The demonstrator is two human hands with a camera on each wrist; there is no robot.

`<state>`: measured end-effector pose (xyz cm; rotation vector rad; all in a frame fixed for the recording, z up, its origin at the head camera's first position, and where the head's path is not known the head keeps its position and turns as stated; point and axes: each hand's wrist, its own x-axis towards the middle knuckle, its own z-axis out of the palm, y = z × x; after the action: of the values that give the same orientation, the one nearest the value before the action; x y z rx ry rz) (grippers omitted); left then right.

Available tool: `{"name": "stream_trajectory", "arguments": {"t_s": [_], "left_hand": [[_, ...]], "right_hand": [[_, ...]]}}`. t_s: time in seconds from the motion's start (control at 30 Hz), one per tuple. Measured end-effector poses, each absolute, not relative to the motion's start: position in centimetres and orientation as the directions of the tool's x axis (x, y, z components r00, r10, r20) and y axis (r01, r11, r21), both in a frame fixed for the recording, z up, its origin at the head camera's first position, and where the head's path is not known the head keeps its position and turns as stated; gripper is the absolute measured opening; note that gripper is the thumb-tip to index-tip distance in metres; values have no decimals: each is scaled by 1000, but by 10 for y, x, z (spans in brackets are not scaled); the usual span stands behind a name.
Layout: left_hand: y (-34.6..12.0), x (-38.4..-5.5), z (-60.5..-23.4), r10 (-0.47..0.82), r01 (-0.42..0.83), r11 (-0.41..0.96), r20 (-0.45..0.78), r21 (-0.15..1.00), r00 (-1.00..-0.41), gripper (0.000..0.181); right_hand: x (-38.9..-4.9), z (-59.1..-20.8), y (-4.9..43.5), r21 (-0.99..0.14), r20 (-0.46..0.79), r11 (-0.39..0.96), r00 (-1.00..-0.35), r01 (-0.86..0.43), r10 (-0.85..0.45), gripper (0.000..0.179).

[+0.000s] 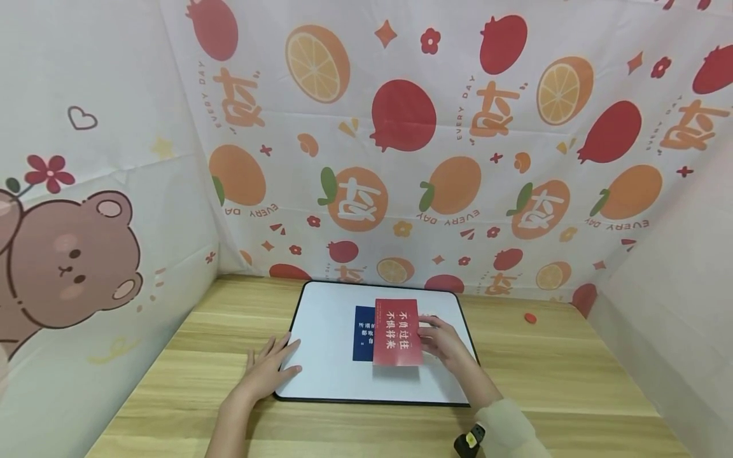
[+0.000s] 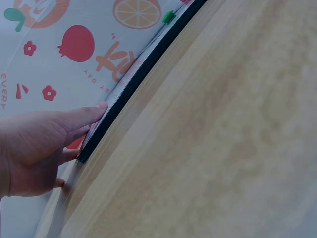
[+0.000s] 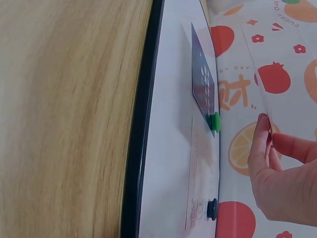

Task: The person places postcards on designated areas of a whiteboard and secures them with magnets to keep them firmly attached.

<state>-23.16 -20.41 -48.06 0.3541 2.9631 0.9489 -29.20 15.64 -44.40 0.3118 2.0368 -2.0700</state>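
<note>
A white magnetic board (image 1: 326,343) with a black rim lies on the wooden table. My left hand (image 1: 266,369) rests at its left edge, fingers spread and the thumb on the rim in the left wrist view. Between thumb and fingers, my right hand (image 1: 449,343) pinches a red card (image 1: 397,337) with white Chinese characters by its right side, raised above the board. Partly hidden behind it is a dark blue card (image 1: 362,334), near a green magnet (image 3: 216,122) in the right wrist view. A pale printed card (image 3: 194,183) lies by a black magnet (image 3: 212,209).
A small red disc (image 1: 530,318) lies on the table (image 1: 550,362) right of the board. Behind hangs a white cloth (image 1: 401,210) with fruit prints; a bear-print cloth (image 1: 74,267) hangs at the left. A black device (image 1: 469,440) is near my right sleeve.
</note>
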Motion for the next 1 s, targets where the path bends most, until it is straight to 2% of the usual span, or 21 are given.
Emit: {"name": "stream_trajectory", "arguments": {"t_s": [1.0], "left_hand": [[-203, -230, -479, 221, 208, 796, 46, 568, -974, 55]], "right_hand": [[-295, -445, 123, -955, -297, -9, -953, 298, -65, 42]]}}
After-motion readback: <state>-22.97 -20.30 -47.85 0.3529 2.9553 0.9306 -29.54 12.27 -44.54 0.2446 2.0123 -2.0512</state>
